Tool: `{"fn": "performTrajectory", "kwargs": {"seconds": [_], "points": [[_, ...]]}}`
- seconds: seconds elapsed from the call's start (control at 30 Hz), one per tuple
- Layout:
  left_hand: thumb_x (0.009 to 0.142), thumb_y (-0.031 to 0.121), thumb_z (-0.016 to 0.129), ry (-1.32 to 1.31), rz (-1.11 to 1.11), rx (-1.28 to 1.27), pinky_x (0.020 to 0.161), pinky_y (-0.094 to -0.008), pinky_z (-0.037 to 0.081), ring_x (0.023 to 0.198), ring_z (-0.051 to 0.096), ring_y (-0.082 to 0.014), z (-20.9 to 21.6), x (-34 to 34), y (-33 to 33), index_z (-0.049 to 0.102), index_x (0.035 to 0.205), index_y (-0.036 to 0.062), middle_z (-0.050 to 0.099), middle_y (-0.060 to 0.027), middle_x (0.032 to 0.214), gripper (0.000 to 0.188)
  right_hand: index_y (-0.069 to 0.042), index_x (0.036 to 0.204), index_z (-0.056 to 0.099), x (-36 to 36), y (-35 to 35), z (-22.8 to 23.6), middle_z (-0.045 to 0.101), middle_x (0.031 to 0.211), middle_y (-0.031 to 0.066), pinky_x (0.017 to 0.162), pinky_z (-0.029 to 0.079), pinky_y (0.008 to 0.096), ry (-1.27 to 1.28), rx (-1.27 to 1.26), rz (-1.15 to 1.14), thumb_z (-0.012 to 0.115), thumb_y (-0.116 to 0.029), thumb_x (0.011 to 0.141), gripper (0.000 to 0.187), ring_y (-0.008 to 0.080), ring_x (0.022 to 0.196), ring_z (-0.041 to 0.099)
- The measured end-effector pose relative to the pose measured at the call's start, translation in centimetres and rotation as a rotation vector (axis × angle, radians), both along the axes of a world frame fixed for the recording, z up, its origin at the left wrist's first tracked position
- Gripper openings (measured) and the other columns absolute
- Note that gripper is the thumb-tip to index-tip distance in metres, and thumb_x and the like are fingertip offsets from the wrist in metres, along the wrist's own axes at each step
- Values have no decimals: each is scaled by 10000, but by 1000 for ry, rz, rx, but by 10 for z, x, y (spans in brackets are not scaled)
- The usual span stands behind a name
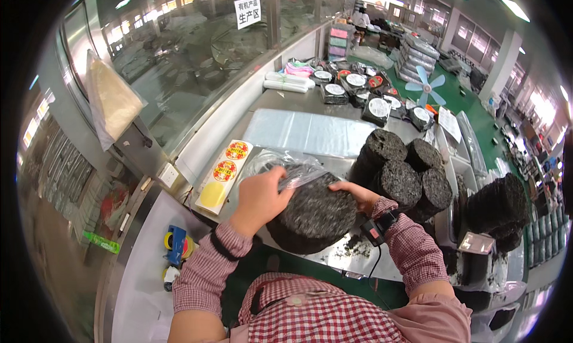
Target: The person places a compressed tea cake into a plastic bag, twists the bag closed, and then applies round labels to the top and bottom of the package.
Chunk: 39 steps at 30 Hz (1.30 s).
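Note:
A thick round stack of dark dried seaweed point(319, 214) is in front of me at the table's near edge, tilted toward me. My left hand point(256, 201) pinches the edge of a clear plastic bag point(303, 171), which lies over the far left part of the stack. On the stack's right side, my right hand point(358, 195) grips it, thumb on top; the fingers beneath are partly hidden. How far the bag covers the stack's far side I cannot tell.
Several more seaweed stacks point(397, 182) stand at the right. Flat clear bags point(304, 131) lie beyond, with a sticker sheet point(224, 171) to their left. Wrapped packs point(358, 83) and a blue-bladed fan point(425, 87) are farther back. A tape dispenser point(174, 245) sits lower left.

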<state>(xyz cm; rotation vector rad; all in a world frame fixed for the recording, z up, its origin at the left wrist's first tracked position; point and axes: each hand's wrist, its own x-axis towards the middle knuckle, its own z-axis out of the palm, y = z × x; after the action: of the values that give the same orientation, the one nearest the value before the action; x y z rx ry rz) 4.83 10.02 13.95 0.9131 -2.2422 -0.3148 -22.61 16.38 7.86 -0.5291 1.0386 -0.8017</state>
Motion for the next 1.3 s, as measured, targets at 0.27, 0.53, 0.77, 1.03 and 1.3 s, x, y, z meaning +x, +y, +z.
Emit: {"fn": "performTrajectory", "kwargs": {"seconds": [0.27, 0.53, 0.77, 1.03, 1.3], "points": [[949, 183, 553, 555, -149, 398, 576, -326, 390, 617, 456, -171, -121, 69, 9, 487, 771, 22, 417, -85, 673, 249, -54, 1312, 580, 17, 37, -27, 648, 1257, 119, 1036, 464, 427, -159, -26, -318, 708, -404, 850, 594, 269, 1137, 619], [957, 37, 550, 566, 3, -308, 623, -305, 426, 681, 536, -201, -106, 44, 50, 551, 932, 6, 545, -92, 780, 41, -31, 1260, 588, 25, 35, -11, 655, 1233, 114, 1025, 476, 426, -177, 17, -354, 708, -308, 867, 496, 267, 1122, 627], [1010, 77, 503, 698, -105, 150, 619, -288, 434, 667, 499, -137, -157, 39, 86, 490, 1044, 5, 496, -69, 808, 81, -140, 1267, 591, 28, 28, 15, 654, 1222, 67, 954, 467, 501, 140, 13, -263, 693, -509, 812, 595, 251, 1118, 617], [968, 88, 594, 227, -402, 5, 593, -377, 480, 624, 580, -310, -69, -2, 82, 541, 986, 28, 589, -144, 795, 82, 15, 1242, 591, 60, -9, 30, 645, 1194, 183, 942, 464, 575, 114, 34, -590, 777, -514, 738, 753, 313, 1124, 621], [1049, 187, 491, 561, -571, 550, 843, -291, 504, 865, 639, -145, 23, 25, 5, 594, 1118, 16, 670, -85, 943, 211, 104, 1403, 296, 64, -40, 4, 507, 1296, 226, 854, 568, 423, 369, -83, -436, 846, -516, 713, 1078, 276, 1122, 600]]}}
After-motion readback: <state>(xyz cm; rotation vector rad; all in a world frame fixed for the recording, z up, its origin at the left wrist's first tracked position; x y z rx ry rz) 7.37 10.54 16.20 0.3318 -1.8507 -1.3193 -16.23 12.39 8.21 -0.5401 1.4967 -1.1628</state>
